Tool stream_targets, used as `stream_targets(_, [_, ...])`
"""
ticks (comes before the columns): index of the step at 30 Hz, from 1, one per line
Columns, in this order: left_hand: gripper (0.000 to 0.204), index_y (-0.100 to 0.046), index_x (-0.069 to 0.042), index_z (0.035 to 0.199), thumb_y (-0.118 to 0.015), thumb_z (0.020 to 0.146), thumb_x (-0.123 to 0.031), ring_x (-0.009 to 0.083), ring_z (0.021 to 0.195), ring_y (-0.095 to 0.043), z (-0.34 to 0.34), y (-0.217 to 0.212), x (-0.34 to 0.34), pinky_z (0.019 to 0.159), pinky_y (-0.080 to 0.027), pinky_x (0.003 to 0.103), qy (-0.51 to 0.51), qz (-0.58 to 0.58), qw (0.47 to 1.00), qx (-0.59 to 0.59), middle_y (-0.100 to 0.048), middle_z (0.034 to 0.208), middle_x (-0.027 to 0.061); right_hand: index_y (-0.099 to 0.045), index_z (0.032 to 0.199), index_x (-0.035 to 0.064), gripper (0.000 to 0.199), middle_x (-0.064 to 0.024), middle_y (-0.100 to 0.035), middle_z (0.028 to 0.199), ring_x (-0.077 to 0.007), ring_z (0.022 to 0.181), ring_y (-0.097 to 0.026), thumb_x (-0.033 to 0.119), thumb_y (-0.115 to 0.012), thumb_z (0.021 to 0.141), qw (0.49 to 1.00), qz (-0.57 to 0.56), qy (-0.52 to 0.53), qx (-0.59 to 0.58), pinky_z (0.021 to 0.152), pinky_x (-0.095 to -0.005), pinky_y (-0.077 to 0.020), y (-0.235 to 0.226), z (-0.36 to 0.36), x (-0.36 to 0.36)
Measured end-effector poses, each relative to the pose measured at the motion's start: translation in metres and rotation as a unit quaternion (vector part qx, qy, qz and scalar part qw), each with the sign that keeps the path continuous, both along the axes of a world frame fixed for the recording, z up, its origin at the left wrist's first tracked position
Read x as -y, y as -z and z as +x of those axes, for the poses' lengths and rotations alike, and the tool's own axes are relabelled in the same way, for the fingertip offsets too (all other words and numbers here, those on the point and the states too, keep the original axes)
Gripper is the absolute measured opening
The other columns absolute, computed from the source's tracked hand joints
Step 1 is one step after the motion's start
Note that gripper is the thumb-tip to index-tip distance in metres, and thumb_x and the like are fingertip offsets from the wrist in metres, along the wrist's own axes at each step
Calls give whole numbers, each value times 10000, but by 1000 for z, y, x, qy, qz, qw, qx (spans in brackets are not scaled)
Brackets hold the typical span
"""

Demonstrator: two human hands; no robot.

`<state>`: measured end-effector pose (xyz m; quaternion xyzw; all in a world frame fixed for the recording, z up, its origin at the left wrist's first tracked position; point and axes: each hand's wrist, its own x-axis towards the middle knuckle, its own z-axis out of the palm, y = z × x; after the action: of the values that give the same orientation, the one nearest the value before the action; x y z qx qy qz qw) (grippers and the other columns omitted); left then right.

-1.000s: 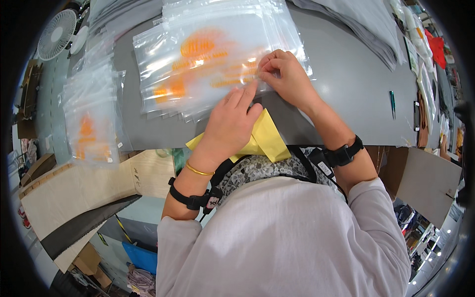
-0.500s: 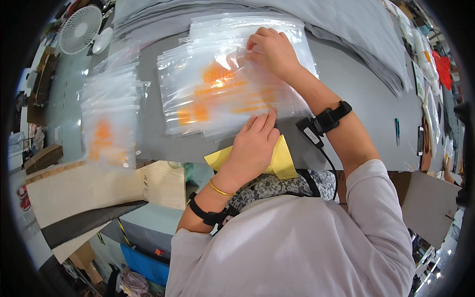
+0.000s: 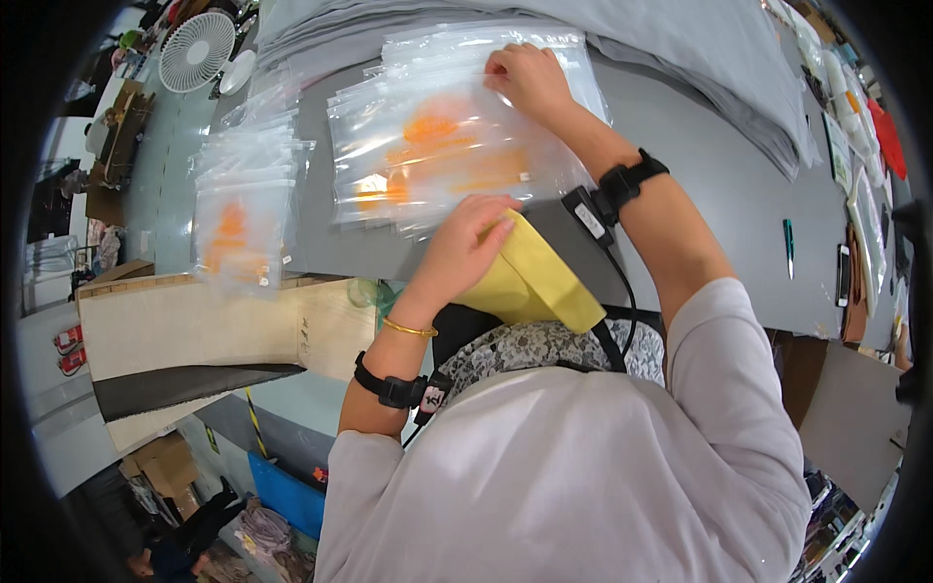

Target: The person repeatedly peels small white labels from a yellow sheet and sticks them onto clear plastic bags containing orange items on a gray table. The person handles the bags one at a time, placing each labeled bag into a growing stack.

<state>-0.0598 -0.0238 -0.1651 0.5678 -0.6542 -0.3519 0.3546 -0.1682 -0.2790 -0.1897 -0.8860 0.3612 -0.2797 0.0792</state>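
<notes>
A stack of clear plastic zip bags [image 3: 369, 146] with orange print lies fanned out on the grey table. At its upper right, my right hand [image 3: 533, 83] has its fingers curled on the top bag, pinching the plastic. My left hand [image 3: 465, 245] is by the stack's near edge. Its thumb and fingers hold the upper corner of a folded yellow sheet [image 3: 539, 272], whose lower part hangs over the table's front edge by my lap. I cannot tell if the sheet is paper or cloth.
Smaller printed zip bags [image 3: 231, 219] are piled to the left. Grey folded fabric [image 3: 680, 58] lies along the back. A pen-like green tool [image 3: 789, 248] and a phone [image 3: 843, 275] rest at the right. An open cardboard box [image 3: 214, 325] stands below the table's left edge.
My left hand has come off the bags and now grips the yellow sheet's corner, which is raised and turned. My right hand stays at the bags' upper edge.
</notes>
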Motion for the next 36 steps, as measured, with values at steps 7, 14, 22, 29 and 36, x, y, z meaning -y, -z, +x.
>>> stream_targets(7, [252, -686, -12, 1175, -567, 1107, -224, 83, 977, -620, -7, -13, -7, 868, -508, 266, -80, 194, 960, -184, -688, 1039, 6, -787, 1073, 165, 164, -44, -765, 1039, -283, 928, -717, 191, -708, 931, 989, -107, -60, 86, 801, -421, -581, -2, -46, 9])
stream_targets(14, [239, -674, -18, 1176, -570, 1118, -225, 57, 965, -632, -45, -15, -1, 884, -518, 252, -135, 194, 857, -457, -700, 1088, -5, -770, 1158, 115, 240, -77, -755, 1138, -331, 1037, -708, 263, -670, 997, 993, -61, 85, -48, 889, -432, -556, -13, -256, 82])
stream_targets(22, [178, -644, -14, 1148, -590, 1102, -177, 77, 952, -651, -86, 1, 24, 863, -534, 261, -158, 156, 822, -524, -700, 1061, 19, -752, 1046, 114, 152, -63, -748, 944, -292, 828, -727, 161, -766, 901, 992, 70, 30, 104, 726, -386, -577, -79, -201, -117])
stream_targets(29, [234, -635, -2, 1247, -538, 1123, -175, 73, 971, -654, -83, -11, 14, 870, -538, 258, -92, 153, 859, -480, -701, 1090, 16, -746, 941, 70, 115, -60, -685, 923, -268, 786, -704, 164, -792, 892, 965, 156, 77, 199, 675, -369, -567, -56, -135, -187])
stream_targets(36, [192, -644, 15, 1224, -536, 1106, -91, 41, 931, -626, -70, -5, 0, 818, -511, 216, -58, 70, 929, -358, -691, 1073, -2, -738, 913, 46, 92, -49, -684, 899, -259, 790, -696, 123, -781, 887, 970, 148, 76, 178, 666, -369, -561, -67, -119, -206])
